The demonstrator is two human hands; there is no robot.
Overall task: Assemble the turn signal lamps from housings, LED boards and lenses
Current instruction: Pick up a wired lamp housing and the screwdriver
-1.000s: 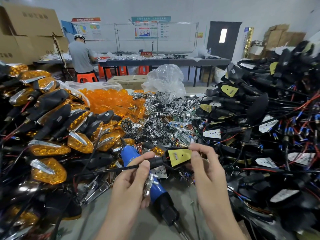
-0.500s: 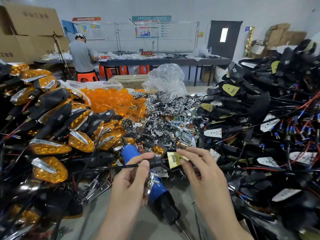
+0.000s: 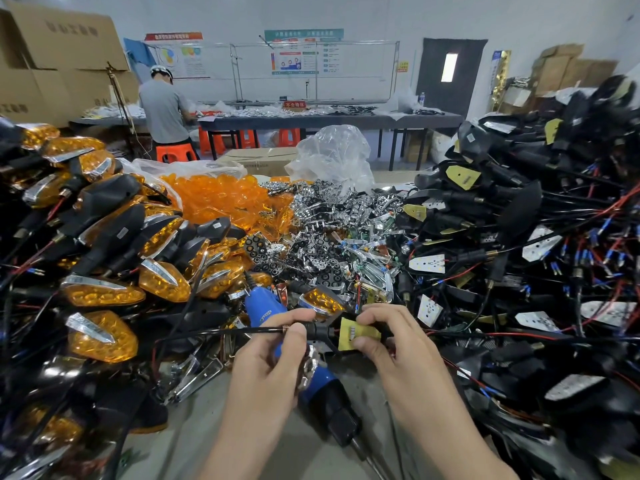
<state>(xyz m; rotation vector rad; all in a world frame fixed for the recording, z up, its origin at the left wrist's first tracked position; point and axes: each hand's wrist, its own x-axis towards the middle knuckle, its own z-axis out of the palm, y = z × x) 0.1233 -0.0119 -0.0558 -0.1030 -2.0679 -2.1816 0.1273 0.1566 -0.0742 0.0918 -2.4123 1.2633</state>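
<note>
Amber finished lamps [image 3: 100, 292] heap along the left edge of the bench [image 3: 194, 441]. At the middle of its front edge, the left hand [image 3: 266, 368] pinches the stem of a black housing [image 3: 320, 330], with a chrome piece [image 3: 309, 362] tucked under its fingers. The right hand [image 3: 398, 351] pinches the yellow LED board [image 3: 353, 334] sitting in that housing. A blue tool [image 3: 318, 382] lies beneath both hands, and wired housings [image 3: 502, 216] are piled along the right edge.

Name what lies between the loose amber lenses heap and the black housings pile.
Head view: a heap of chrome reflectors sits between the amber lenses and black housings.
</note>
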